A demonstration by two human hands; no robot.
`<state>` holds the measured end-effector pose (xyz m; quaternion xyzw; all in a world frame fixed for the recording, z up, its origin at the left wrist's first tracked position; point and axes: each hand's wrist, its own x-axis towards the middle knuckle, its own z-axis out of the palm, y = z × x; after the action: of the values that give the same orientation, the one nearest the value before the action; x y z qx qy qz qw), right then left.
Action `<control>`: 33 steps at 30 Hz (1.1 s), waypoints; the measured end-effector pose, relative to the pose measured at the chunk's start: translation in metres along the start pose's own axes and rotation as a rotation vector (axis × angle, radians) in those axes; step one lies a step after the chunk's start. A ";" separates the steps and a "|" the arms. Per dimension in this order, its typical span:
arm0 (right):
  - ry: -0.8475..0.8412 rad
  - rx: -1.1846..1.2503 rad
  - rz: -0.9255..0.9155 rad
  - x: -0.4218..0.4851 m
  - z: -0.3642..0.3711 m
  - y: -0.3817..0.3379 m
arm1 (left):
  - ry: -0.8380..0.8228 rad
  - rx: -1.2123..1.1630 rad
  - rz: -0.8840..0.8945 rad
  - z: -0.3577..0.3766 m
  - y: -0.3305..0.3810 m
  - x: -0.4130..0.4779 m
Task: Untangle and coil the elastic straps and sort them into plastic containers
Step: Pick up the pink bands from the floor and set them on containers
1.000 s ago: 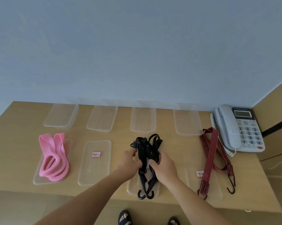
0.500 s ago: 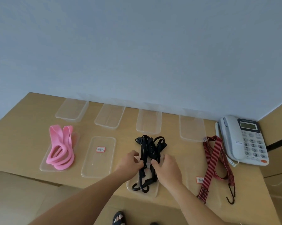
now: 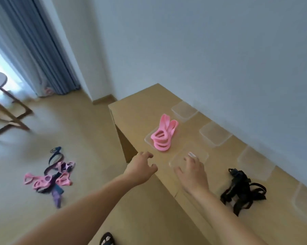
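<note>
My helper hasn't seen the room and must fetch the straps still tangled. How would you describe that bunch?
Find the wooden table against the wall, then look at the floor beyond its end, toward the curtain. The tangled bunch lies there: pink loops mixed with dark blue and purple bands, the only straps not on the table.

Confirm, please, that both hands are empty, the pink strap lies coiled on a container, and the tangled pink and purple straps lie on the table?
No: the head view shows the tangled straps on the floor, not the table. Left hand and right hand are empty; the pink strap is coiled on its container.
</note>
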<state>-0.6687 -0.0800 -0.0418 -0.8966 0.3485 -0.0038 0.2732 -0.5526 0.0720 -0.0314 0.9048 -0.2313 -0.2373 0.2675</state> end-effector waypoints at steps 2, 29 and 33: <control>-0.049 -0.033 -0.086 0.007 0.016 -0.044 | 0.074 -0.014 -0.049 -0.036 -0.040 -0.008; -0.721 -0.031 -0.952 0.022 0.341 -0.560 | 0.680 -0.852 -0.693 -0.324 -0.504 -0.112; -0.838 -0.040 -0.913 0.072 0.421 -0.613 | 0.728 -0.928 -0.815 -0.351 -0.572 -0.054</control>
<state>-0.1496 0.4530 -0.1114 -0.8854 -0.2074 0.2387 0.3408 -0.2335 0.6619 -0.0934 0.7340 0.3538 -0.0752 0.5749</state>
